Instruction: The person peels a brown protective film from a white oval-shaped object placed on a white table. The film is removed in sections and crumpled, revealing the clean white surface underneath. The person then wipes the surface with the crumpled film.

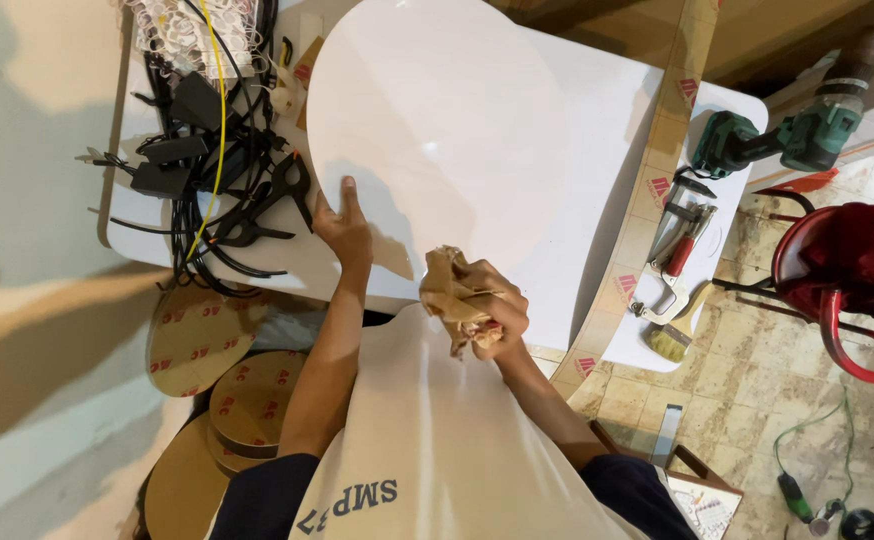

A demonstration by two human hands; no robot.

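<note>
A large glossy white panel (437,130) with a rounded edge lies on a white table (727,110). My left hand (345,228) rests flat on the panel's near left edge, fingers apart, holding it down. My right hand (492,310) is closed around a crumpled wad of brown paper (449,290), held just above the panel's near edge in front of my chest.
A tangle of black spring clamps and cables (212,170) covers the table's left end. A green cordless drill (777,140), a bar clamp (672,265) and a brush (672,340) lie at the right. Brown paper-faced round discs (242,395) are stacked below left. A red chair (842,275) stands on tiled floor.
</note>
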